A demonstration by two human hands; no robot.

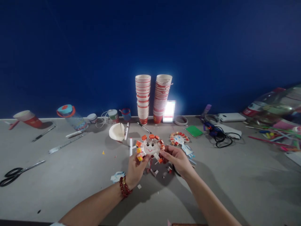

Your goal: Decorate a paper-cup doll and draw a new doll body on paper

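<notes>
Between my two hands is a paper-cup doll head (151,148), a white disc with a drawn smiling face and curled red, white and yellow strips around its edge. My left hand (137,169) pinches its lower left strips. On the right side, the fingers of my right hand (176,158) are closed on its edge strips. Behind my right hand lies a similar paper doll (180,138) with a blue face drawing and a paper body (187,150). Blue-and-white paper (118,176) lies beside my left wrist. Paper scraps (154,172) are scattered below the held head.
Two tall stacks of paper cups (143,100) stand against the blue wall beside a bright blurred screen (169,111). Scissors (17,172), a ruler (67,143) and a water bottle (72,117) are at left. Tape (181,120), a green pad (194,131) and a corded tool (216,131) lie at right.
</notes>
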